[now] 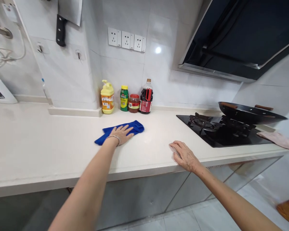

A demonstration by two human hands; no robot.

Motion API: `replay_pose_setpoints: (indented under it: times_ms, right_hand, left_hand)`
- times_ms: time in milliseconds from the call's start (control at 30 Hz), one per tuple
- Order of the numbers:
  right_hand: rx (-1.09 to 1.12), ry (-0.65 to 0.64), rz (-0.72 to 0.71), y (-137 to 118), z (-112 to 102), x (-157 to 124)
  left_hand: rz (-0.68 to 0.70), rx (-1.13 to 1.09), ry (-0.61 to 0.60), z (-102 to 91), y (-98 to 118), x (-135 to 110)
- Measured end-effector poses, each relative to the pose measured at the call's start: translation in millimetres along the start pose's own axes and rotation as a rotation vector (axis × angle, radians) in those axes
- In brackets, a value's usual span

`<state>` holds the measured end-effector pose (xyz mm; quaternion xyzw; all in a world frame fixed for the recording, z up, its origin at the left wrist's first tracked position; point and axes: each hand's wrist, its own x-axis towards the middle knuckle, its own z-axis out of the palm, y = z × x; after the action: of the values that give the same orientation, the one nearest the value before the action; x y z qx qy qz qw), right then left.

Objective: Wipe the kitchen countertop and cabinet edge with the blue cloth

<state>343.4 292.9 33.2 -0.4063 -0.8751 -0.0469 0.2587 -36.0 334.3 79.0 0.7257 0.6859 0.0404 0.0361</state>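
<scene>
My left hand (121,134) lies flat, fingers spread, pressing down on a blue cloth (137,127) on the pale tabletop (38,138). The cloth sits near the middle of the tabletop, in front of the bottles by the wall. Its long axis runs on a diagonal, from the near-left corner by my wrist to the far-right end pointing towards the stove (221,136). A thin bracelet (113,137) circles that wrist. My right hand (184,156) rests palm down with its fingers close together, on bare tabletop near the front edge, well apart from the cloth and holding nothing.

Against the wall stand a yellow pump bottle (107,97), a green bottle (124,98), a red-lidded jar (134,103) and a dark bottle (146,97) with a red label. All carry labels, but the writing is too small for me to read. A wok (250,113) sits on the stove, and a pink cloth (279,139) lies just beyond it.
</scene>
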Motion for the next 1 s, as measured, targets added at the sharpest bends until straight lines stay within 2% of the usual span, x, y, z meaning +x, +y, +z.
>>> replay_pose_setpoints:
  times_ms: [100, 233, 333, 433, 533, 667, 867, 1000]
  right_hand:
    - [0.022, 0.005, -0.001, 1, 0, 0]
    - [0.031, 0.013, 0.011, 0, 0, 0]
    - [0.023, 0.017, 0.015, 0, 0, 0]
    - [0.017, 0.013, 0.018, 2, 1, 0]
    - [0.007, 0.008, 0.021, 3, 3, 1]
    - [-0.013, 0.013, 0.029, 2, 6, 1]
    - [-0.057, 0.018, 0.038, -4, 5, 2]
    - [-0.076, -0.011, 0.059, -9, 1, 3]
  left_hand:
    - [-0.117, 0.01, 0.028, -9.0, -51, -10]
    - [-0.244, 0.016, 0.07, -22.2, -110, -46]
    - [-0.304, 0.021, 0.092, -28.6, -142, -79]
    - [-0.404, 0.05, 0.08, -30.0, -162, -106]
    - [-0.463, 0.06, 0.077, -28.0, -167, -126]
    - [-0.528, 0.097, 0.088, -23.2, -159, -149]
    - [-0.549, 0.192, 0.065, -15.0, -138, -184]
    - [-0.506, 0.236, 0.027, -12.4, -114, -205]
